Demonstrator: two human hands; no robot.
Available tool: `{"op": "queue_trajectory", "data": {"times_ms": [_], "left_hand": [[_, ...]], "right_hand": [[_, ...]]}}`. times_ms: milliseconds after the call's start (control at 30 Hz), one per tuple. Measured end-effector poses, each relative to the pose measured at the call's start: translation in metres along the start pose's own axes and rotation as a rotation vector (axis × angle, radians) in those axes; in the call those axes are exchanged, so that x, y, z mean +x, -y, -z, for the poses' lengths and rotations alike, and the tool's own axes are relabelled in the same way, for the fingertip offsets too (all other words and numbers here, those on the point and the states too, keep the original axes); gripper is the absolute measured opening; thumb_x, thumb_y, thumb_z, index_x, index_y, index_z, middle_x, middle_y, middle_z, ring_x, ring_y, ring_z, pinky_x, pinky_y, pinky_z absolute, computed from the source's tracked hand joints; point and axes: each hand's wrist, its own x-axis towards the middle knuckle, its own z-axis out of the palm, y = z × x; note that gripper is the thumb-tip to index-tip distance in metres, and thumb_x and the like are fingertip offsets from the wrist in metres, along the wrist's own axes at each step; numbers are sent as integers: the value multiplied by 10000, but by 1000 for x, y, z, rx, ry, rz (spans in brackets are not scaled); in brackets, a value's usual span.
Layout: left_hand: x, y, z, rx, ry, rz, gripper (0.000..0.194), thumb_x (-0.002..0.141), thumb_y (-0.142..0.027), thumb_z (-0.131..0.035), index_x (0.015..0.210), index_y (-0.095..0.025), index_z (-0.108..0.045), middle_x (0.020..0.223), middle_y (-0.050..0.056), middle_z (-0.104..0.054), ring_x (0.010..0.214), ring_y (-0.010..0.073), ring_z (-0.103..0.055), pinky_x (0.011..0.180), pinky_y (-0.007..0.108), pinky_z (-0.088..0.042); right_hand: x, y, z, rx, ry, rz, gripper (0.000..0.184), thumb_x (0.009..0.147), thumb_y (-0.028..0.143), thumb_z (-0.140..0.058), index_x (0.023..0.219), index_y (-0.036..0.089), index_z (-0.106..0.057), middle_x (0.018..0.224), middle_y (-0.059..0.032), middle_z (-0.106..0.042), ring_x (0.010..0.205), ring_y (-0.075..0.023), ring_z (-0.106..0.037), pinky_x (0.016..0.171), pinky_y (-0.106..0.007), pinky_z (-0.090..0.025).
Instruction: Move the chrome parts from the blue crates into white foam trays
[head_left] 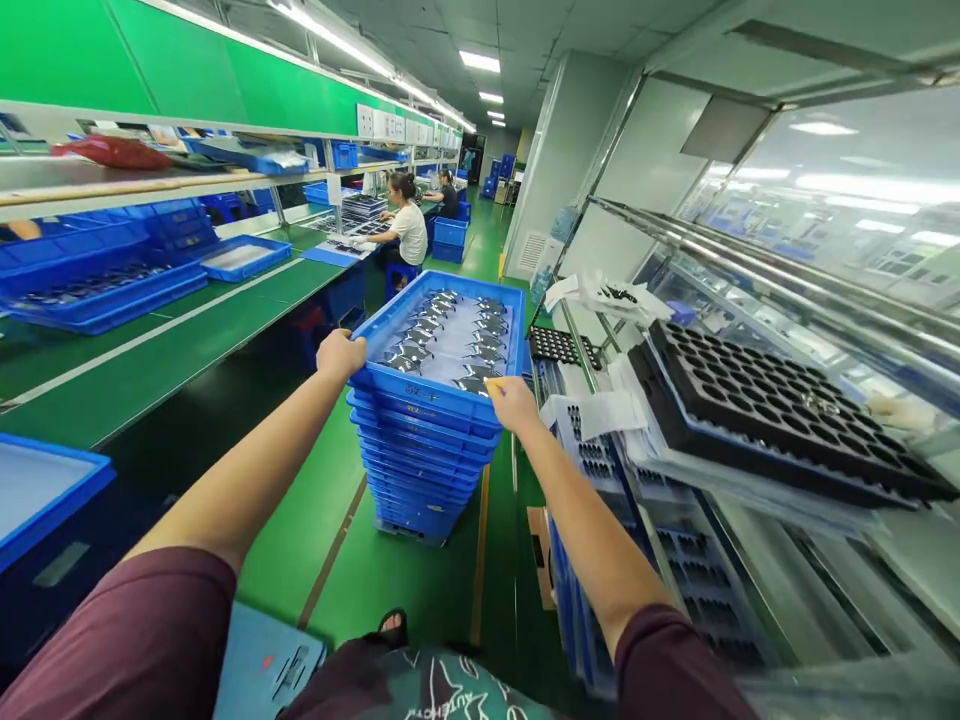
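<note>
A tall stack of blue plastic trays stands on the floor ahead of me. The top tray holds two rows of shiny dark parts on a whitish liner. My left hand is closed round the tray's left rim near its front corner. At the front right, my right hand grips the rim, its fingers wrapped over the edge. Both arms are stretched out. The fingers' undersides are hidden.
A green workbench with blue bins runs along the left. Two people sit at it farther ahead; the nearer person wears white. At right, a metal rack carries black trays with round holes. A blue flat box lies by my feet.
</note>
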Motion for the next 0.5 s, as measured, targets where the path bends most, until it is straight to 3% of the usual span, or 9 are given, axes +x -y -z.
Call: {"op": "queue_trajectory", "data": {"times_ms": [500], "left_hand": [[212,-82,-107,60,-29,10,480,733,-199,-614,1202,-105,-654,1298,179,-610,1225,335,-554,1031,432,-437]], "right_hand": [[232,-73,-64,146,-108,46,248,852,196,-496,888,200,-741,996,-61,-727,1039,-220,-587,1010,-385,-439]]}}
